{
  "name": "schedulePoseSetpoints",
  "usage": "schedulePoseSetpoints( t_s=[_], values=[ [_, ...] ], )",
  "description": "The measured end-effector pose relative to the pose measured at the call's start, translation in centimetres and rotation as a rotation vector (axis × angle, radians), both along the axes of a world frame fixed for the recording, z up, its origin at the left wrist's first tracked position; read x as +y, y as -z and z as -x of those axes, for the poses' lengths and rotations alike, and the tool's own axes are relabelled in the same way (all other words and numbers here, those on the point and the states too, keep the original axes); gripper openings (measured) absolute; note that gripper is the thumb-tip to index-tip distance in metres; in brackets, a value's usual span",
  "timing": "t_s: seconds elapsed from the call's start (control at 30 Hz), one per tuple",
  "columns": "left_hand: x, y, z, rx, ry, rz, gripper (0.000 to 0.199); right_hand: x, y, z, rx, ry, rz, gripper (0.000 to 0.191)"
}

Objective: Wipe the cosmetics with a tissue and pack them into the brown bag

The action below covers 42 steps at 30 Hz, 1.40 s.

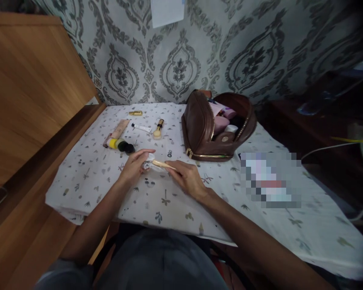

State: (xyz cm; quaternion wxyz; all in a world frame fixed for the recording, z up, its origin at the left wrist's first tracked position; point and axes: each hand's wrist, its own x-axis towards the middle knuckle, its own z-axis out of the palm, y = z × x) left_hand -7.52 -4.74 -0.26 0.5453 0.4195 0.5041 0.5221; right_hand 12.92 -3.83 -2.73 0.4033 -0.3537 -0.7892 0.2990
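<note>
Above the front half of the table, my left hand [135,164] is closed on a crumpled white tissue [149,158]. My right hand [186,177] grips a slim beige, tube-like item [161,163], its left end touching the tissue. What exactly this item is cannot be made out. Just beyond my left hand lies a bottle [120,145] with yellow, dark green and black parts. A white tube with a black cap [141,127] and a small gold-and-beige bottle [158,129] rest farther back.
An unzipped brown leather bag [199,129] full of cosmetics stands at the back right. Behind the yellow bottle lies a pinkish tube [120,129], and a gold tube [136,113] is near the wall. A blurred-out object [269,179] sits right. A wooden panel [33,80] borders the left.
</note>
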Motion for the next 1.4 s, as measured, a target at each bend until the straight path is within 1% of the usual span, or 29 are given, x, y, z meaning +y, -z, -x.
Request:
schedulePoseSetpoints(
  t_s=[0.07, 0.13, 0.23, 0.3, 0.33, 0.4, 0.47, 0.53, 0.6, 0.7, 0.77, 0.83, 0.97, 1.03, 1.07, 1.13, 1.2, 1.3, 1.4],
  values=[
    [-0.1, 0.2, 0.1, 0.050, -0.007, -0.014, 0.032, -0.1, -0.3, 0.1, 0.061, -0.018, 0.075, 0.033],
    [-0.2, 0.5, 0.4, 0.127, -0.001, -0.057, 0.032, -0.1, -0.6, 0.3, 0.171, -0.035, 0.263, 0.034],
    [-0.4, 0.5, 0.8, 0.294, 0.052, -0.185, 0.031, 0.4, -0.9, 0.3, 0.401, -0.055, 0.708, 0.038],
    [-0.4, 0.1, 0.9, 0.402, 0.087, -0.321, 0.028, 1.0, -0.9, 0.1, 0.529, -0.108, 1.003, 0.037],
    [-0.4, -0.1, 0.9, 0.441, 0.099, -0.384, 0.026, 1.3, -0.9, 0.0, 0.568, -0.145, 1.123, 0.036],
    [-0.5, -0.4, 0.7, 0.480, 0.111, -0.462, 0.024, 1.9, -0.8, -0.3, 0.602, -0.219, 1.287, 0.033],
    [-0.6, -0.5, 0.4, 0.461, 0.093, -0.465, 0.027, 2.1, -0.8, -0.4, 0.618, -0.263, 1.349, 0.029],
    [-0.6, -0.5, 0.0, 0.360, 0.038, -0.416, 0.035, 2.0, -0.9, -0.4, 0.649, -0.271, 1.326, 0.029],
    [-0.5, -0.3, -0.3, 0.195, -0.043, -0.321, 0.041, 1.6, -1.0, -0.2, 0.695, -0.243, 1.241, 0.035],
    [-0.1, 0.0, -0.6, -0.091, -0.183, -0.198, 0.040, 1.0, -1.2, 0.1, 0.733, -0.131, 1.054, 0.043],
    [0.1, 0.1, -1.0, -0.248, -0.239, -0.167, 0.036, 0.7, -1.3, 0.3, 0.688, -0.058, 0.889, 0.043],
    [0.1, 0.0, -1.6, -0.328, -0.247, -0.152, 0.032, 0.4, -1.3, 0.4, 0.576, -0.017, 0.698, 0.040],
    [-0.4, -0.8, -3.6, -0.397, -0.158, -0.126, 0.033, -0.6, -0.9, 0.7, 0.261, 0.044, 0.272, 0.029],
    [-0.7, -1.2, -4.6, -0.437, -0.128, -0.116, 0.034, -1.2, -0.8, 0.8, 0.141, 0.055, 0.121, 0.024],
    [-0.8, -1.2, -5.0, -0.450, -0.120, -0.106, 0.034, -1.4, -0.8, 0.9, 0.105, 0.053, 0.085, 0.023],
    [-1.1, -1.1, -5.7, -0.459, -0.103, -0.093, 0.033, -1.7, -0.9, 1.0, 0.099, 0.044, 0.096, 0.022],
    [-1.4, -0.7, -6.3, -0.445, -0.072, -0.090, 0.034, -1.7, -0.9, 1.1, 0.174, 0.017, 0.197, 0.024],
    [-1.6, -0.3, -6.5, -0.397, -0.020, -0.086, 0.040, -1.2, -0.8, 1.4, 0.369, -0.074, 0.445, 0.036],
    [-1.2, -0.6, -5.8, -0.393, -0.010, -0.070, 0.043, -0.6, -0.5, 1.6, 0.512, -0.192, 0.719, 0.046]
  ],
)
